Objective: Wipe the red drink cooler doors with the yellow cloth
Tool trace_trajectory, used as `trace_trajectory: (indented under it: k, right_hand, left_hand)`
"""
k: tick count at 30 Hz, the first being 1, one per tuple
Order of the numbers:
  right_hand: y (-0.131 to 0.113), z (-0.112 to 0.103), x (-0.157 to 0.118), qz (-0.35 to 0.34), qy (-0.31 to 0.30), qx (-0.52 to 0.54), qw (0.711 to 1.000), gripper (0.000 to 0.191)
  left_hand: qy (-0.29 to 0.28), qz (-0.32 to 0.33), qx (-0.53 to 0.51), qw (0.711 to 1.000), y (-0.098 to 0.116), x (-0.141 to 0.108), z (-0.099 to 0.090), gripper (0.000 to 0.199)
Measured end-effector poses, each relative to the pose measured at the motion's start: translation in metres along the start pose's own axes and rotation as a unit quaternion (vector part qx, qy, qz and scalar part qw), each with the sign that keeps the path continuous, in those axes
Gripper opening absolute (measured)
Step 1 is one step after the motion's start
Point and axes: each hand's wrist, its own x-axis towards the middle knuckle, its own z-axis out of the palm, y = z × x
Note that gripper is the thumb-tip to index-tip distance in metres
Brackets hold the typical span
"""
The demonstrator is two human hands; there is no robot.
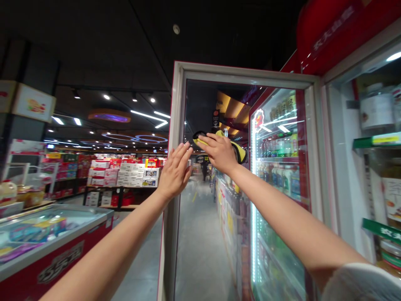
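A glass door (200,234) of a red drinks cooler stands swung open in front of me. My right hand (220,154) presses a yellow and black cloth (239,153) flat against the upper part of the glass, its fingers stretched to the left. Against the door's left frame (171,213) rests my left hand (176,172), fingers extended upward and holding nothing. The palm of that hand is turned away from view.
Bottles and jars (377,106) fill the cooler shelves at the right. A red chest freezer (103,215) stands at the lower left, with stacked boxes (131,174) on a display behind it. A distant person (204,168) shows through the glass.
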Motion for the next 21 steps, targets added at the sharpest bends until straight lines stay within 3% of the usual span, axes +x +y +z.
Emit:
trace_trajectory:
  k: [5,7,11,13,17,19,21]
  right_hand:
    - [-0.015,0.007,-0.013,-0.153,-0.058,0.015,0.986,0.035]
    - [-0.012,0.005,-0.009,-0.132,-0.055,0.016,0.990,0.037]
    - [-0.018,0.004,0.013,0.026,-0.006,-0.001,1.000,0.046]
    - [-0.026,0.007,0.017,0.019,-0.012,0.001,1.000,0.044]
    - [-0.028,0.009,0.019,-0.103,-0.059,0.021,0.993,0.040]
    - [-0.017,0.005,0.033,-0.078,-0.054,0.018,0.995,0.042]
    - [-0.007,0.000,0.055,0.001,-0.029,0.007,1.000,0.047]
  left_hand:
    - [0.008,-0.012,0.007,1.000,0.005,-0.020,0.001,0.065]
    - [0.018,-0.023,0.012,0.999,0.007,-0.026,0.002,0.066]
    - [0.040,-0.043,0.023,0.998,0.007,-0.030,0.003,0.067]
    - [0.038,-0.044,0.025,0.998,0.007,-0.031,0.004,0.067]
    - [0.030,-0.046,0.023,0.998,0.007,-0.032,0.005,0.068]
    - [0.027,-0.044,0.022,0.998,0.007,-0.032,0.006,0.068]
    - [0.028,-0.041,0.023,0.998,0.006,-0.032,0.006,0.068]
